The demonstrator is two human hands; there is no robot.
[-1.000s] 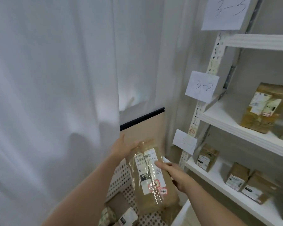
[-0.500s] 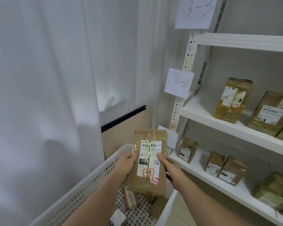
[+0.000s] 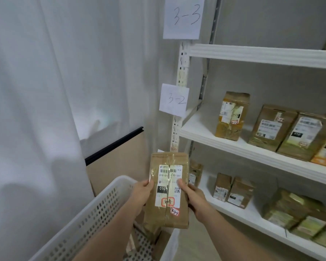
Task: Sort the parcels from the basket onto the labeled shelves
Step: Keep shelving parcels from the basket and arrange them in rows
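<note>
I hold a flat brown parcel (image 3: 167, 162) upright in front of me, above the white perforated basket (image 3: 94, 210). Its white shipping label faces me, with a small tag reading 3-2-1 near the bottom. My left hand (image 3: 142, 194) grips its left edge, thumb on the front. My right hand (image 3: 193, 196) grips its right edge the same way. Paper signs on the white shelf post read 3-3 (image 3: 183, 16) and 3-2 (image 3: 174, 99). The 3-2 shelf (image 3: 199, 127) carries several brown parcels on the right.
The lower shelf (image 3: 239, 217) holds several small brown boxes and stacked packs. More parcels lie in the basket bottom, partly hidden. A white curtain (image 3: 45, 91) hangs at the left. A beige panel with a black top edge (image 3: 117, 153) stands behind the basket.
Both hands lifted the parcel out of the basket and turned it upright with the label facing me. My view swung right, so more of the shelves shows.
</note>
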